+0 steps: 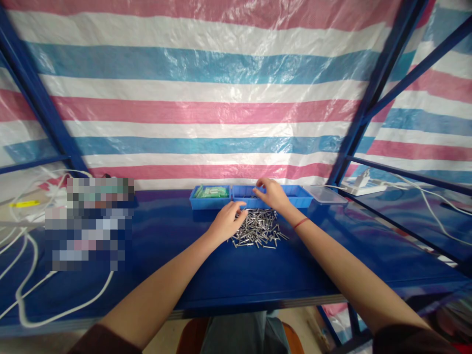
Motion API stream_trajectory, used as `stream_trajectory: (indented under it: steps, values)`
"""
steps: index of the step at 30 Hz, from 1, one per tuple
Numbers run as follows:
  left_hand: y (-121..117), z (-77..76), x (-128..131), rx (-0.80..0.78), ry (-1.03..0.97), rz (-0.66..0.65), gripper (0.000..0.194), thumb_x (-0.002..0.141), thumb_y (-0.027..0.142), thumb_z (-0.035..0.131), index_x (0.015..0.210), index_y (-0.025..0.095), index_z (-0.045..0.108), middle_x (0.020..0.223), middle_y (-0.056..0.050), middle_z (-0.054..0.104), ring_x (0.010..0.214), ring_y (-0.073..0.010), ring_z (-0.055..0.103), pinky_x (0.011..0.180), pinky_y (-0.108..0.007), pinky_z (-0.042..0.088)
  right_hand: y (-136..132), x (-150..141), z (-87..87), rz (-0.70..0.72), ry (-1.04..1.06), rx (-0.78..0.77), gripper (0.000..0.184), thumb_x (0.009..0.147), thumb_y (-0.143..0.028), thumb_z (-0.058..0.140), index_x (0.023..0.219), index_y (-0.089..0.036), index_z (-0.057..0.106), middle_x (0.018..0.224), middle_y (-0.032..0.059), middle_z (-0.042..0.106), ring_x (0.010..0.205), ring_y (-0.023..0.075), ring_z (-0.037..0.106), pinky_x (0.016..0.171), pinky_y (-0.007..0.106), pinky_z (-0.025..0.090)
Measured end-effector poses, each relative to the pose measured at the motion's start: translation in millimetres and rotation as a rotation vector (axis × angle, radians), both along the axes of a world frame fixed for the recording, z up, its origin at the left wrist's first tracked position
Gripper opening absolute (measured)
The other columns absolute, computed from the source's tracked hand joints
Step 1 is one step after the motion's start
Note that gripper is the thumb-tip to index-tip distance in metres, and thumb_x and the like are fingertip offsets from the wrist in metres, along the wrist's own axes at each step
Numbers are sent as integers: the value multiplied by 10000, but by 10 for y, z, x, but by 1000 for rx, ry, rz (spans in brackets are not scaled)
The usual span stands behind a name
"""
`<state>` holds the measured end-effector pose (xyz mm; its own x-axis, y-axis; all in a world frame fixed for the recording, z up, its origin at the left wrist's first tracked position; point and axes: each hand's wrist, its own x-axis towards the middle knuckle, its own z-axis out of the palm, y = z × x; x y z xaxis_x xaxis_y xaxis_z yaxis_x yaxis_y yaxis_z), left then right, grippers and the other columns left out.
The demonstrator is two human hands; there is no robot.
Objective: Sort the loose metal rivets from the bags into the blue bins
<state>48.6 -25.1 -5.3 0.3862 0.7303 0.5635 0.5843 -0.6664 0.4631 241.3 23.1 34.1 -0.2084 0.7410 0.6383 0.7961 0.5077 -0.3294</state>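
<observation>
- Pins [260, 230] lay on the blue table [162, 231], nearer than the tray [300, 201].
- Left hand [227, 221] was at their left, fingers apart.
- Right hand [273, 195] was over the tray; I couldn't tell its grip.
- Striped sheeting [221, 112] hung far.

Glare streaks the striped sheeting [221, 110], while wide-angle distortion stretches the edges.
</observation>
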Motion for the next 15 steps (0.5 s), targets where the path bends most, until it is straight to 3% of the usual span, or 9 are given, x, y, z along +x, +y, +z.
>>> stream_trajectory:
  steps: [2, 4, 7, 9, 15]
  values:
    - [11, -9, -26, 13, 14, 12, 235, 883, 282, 469, 1041, 175, 605, 824, -40, 607, 822, -177, 593, 799, -316, 472, -11, 36, -33, 9, -47, -12, 125, 750, -249, 556, 839, -165, 581, 897, 92, 622, 883, 218, 545, 827, 341, 395]
    - [25, -19, -42, 25, 17, 17, 213, 877, 263, 472, 999, 189, 630, 831, -37, 615, 826, -173, 596, 808, -315, 471, -123, 80, -34, 86, -52, -87, 93, 737, -218, 533, 790, -164, 587, 832, 67, 624, 798, 188, 546, 775, 316, 408]
    - [45, -45, -44, 29, 32, 18, 201, 865, 237, 478, 963, 193, 648, 844, -38, 629, 839, -177, 596, 822, -322, 467, -360, 172, 10, 276, -106, -343, 90, 716, -187, 496, 688, -167, 579, 687, 12, 598, 631, 131, 512, 643, 262, 402]
    - [48, -66, -37, 21, 43, 16, 197, 857, 225, 485, 955, 193, 653, 858, -41, 637, 851, -180, 594, 825, -324, 465, -486, 239, 31, 327, -139, -473, 89, 693, -172, 497, 668, -165, 582, 649, -2, 583, 607, 119, 501, 612, 247, 391]
    - [27, -80, -23, -24, 76, -8, 195, 851, 216, 484, 920, 194, 665, 898, -47, 650, 852, -176, 598, 786, -294, 473, -586, 309, -30, 311, -275, -688, 89, 644, -236, 596, 665, -155, 624, 656, 11, 596, 620, 128, 527, 578, 238, 385]
